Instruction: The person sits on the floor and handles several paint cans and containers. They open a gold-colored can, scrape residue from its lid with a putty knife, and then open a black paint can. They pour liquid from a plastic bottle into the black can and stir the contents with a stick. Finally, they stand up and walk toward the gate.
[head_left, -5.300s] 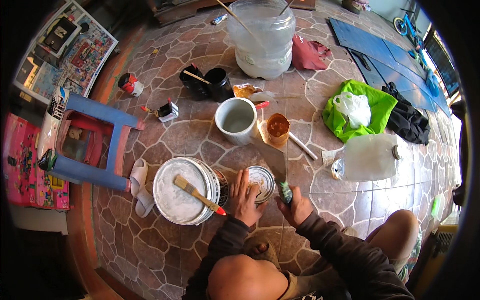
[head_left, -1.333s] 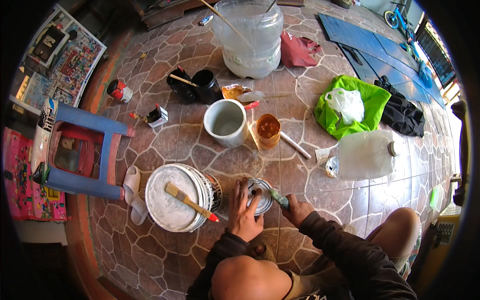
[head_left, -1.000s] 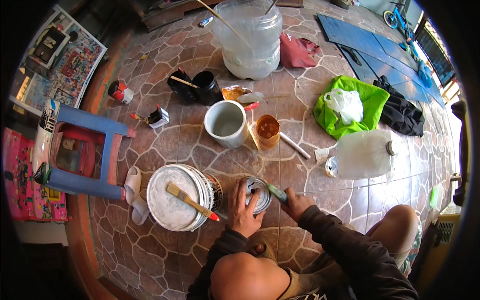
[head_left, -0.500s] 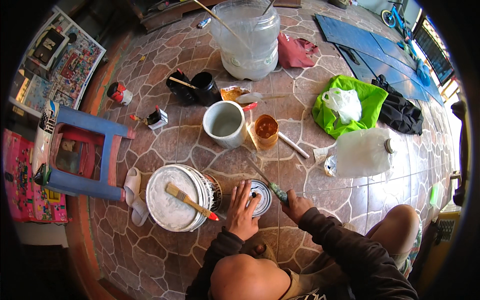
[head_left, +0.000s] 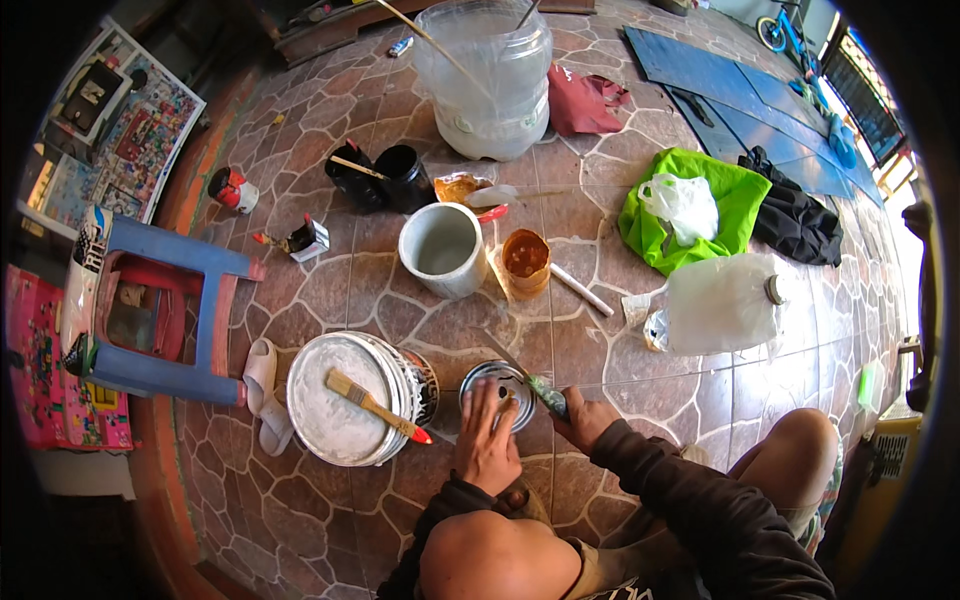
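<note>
Small tin can (head_left: 497, 383) at 3 o'clock of white paint bucket (head_left: 345, 400), lid on and unpried: left hand (head_left: 487, 440) fingers spread flat atop, right hand (head_left: 585, 420) fist-gripping screwdriver (head_left: 545, 394) at rim.

Hidden under the hands
The left hand (head_left: 487, 440) covers half the small round metal tin (head_left: 497, 385); the right hand (head_left: 588, 418) hides its tool's handle.

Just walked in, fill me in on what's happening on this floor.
A person sits on the tiled floor with a small metal can before them. The left hand lies flat on its lid, while the right hand grips a green-handled tool, its tip at the can's rim. Beside it stands a white paint bucket with a brush laid across its lid.
</note>
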